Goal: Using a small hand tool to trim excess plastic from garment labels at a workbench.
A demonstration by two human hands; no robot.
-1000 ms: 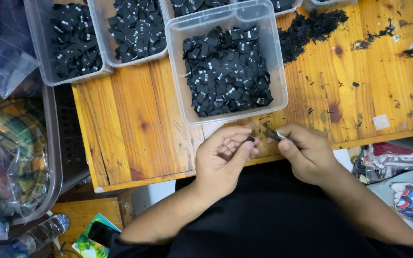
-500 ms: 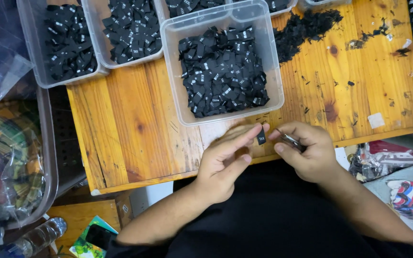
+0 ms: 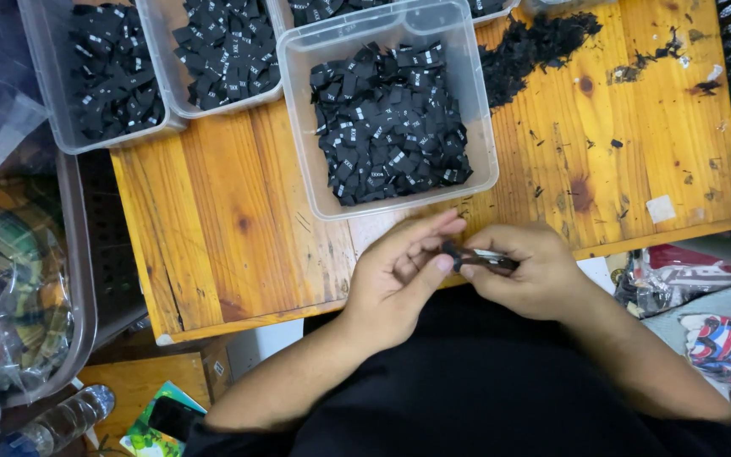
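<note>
Here the left hand (image 3: 399, 275) and right hand (image 3: 528, 269) meet fingertip to fingertip, both pinching one small black label (image 3: 450, 250); just beyond them sits a clear tub (image 3: 477, 127) of black labels.

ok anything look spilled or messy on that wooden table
Yes. A loose heap of black scraps lies directly on the wooden table at its far right, outside the clear tubs, with stray bits scattered further right. The black labels inside the tubs stay contained. Both hands work at the near edge.
</note>
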